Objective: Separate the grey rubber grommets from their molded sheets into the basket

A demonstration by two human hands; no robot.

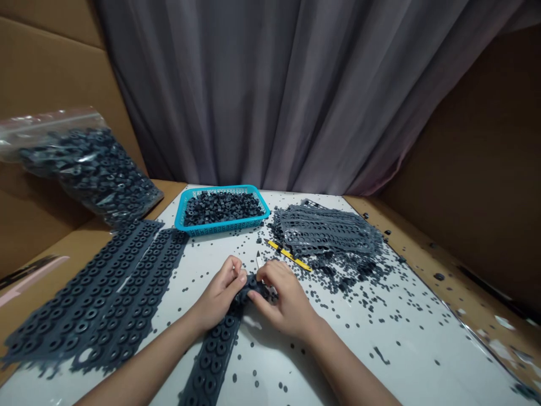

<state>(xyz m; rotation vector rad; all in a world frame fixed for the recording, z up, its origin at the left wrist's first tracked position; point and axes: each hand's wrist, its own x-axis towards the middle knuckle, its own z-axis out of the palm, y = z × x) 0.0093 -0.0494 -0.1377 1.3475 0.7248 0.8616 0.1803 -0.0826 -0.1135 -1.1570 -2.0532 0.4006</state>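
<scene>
A dark grey strip of moulded rubber rings (213,352) runs from the near edge up to my hands, its far end bunched between them. My left hand (220,296) is closed, thumb and fingers pinching the left side of that end. Across from it, my right hand (284,296) grips the right side with thumb and curled fingers. A pointed white tip (258,258) shows just beyond the right fingers; I cannot tell whether it is held. Close by on the table lies a yellow craft-knife-like tool (289,255).
A blue basket (222,228) full of small dark rings stands at the back. Larger ring sheets (97,299) lie left, below a clear bag of rings (93,169). Punched-out sheets (329,231) are piled right, with small black discs scattered over the white table (359,361).
</scene>
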